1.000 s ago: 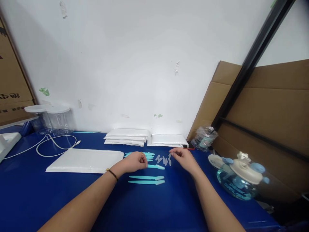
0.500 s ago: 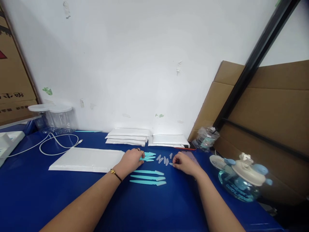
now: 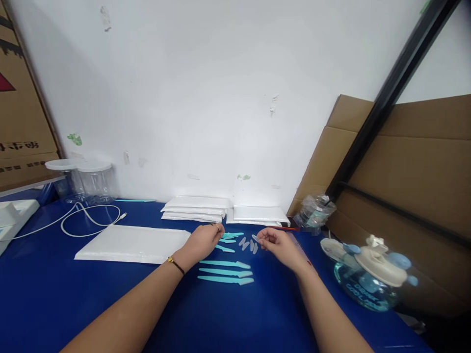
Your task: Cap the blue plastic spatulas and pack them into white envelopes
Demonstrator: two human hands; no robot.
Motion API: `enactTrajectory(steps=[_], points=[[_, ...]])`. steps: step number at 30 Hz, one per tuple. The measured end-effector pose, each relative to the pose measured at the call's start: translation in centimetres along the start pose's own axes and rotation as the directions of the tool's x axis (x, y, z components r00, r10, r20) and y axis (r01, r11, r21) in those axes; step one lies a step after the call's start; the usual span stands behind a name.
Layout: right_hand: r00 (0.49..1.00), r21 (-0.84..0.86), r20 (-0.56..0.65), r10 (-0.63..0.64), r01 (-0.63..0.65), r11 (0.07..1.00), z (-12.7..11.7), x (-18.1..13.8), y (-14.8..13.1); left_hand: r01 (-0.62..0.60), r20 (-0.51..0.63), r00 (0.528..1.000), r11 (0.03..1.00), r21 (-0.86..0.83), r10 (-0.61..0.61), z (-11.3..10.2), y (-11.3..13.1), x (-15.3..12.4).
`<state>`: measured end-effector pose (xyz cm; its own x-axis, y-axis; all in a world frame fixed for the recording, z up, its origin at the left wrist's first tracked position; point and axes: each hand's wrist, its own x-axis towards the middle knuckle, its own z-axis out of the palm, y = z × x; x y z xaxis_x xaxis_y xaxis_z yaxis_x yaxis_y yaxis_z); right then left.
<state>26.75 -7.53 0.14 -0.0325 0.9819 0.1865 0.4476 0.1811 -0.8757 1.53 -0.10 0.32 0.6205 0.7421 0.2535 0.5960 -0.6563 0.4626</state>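
Note:
My left hand (image 3: 204,240), fingers pinched together, is at a small group of teal eyebrow razors (image 3: 230,240) and appears to grip one; its palm hides their handle ends. Three more eyebrow razors (image 3: 226,272) lie in parallel in front of it, blade ends to the right. Between thumb and fingers my right hand (image 3: 275,243) pinches a small translucent blade cap (image 3: 255,238), just above the table. Several similar loose caps (image 3: 244,243) lie between the two hands.
White padded mailers lie flat at left (image 3: 136,242) and in stacks by the wall (image 3: 195,206). Clear lidded jars (image 3: 94,181) and a coiled white cable (image 3: 88,220) are on the left. A teal drinking bottle (image 3: 371,274), a plastic-wrapped item (image 3: 314,212) and cardboard (image 3: 412,196) stand right.
My right hand has lifted a cap from the table and moved it slightly left and away from me. My left hand has shifted among the upper razors, some of which now lie differently.

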Motion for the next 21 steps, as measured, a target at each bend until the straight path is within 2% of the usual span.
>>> enactTrajectory(steps=[4, 10, 21], points=[[0.998, 0.107, -0.058, 0.003, 0.003, 0.994, 0.7, 0.0, -0.7, -0.012, 0.040, 0.999, 0.988, -0.156, 0.019, -0.1, 0.6, -0.4], [0.990, 0.094, -0.115, -0.078, 0.089, 0.992, 0.5, -0.1, -0.9, -0.090, 0.094, 0.989, 0.977, -0.192, 0.110, -0.3, 0.9, -0.2], [0.997, 0.153, -0.054, -0.047, 0.055, 0.987, 1.1, -0.5, -2.0, -0.069, 0.087, 0.992, 0.974, -0.216, 0.090, -0.5, 1.2, -0.2]])
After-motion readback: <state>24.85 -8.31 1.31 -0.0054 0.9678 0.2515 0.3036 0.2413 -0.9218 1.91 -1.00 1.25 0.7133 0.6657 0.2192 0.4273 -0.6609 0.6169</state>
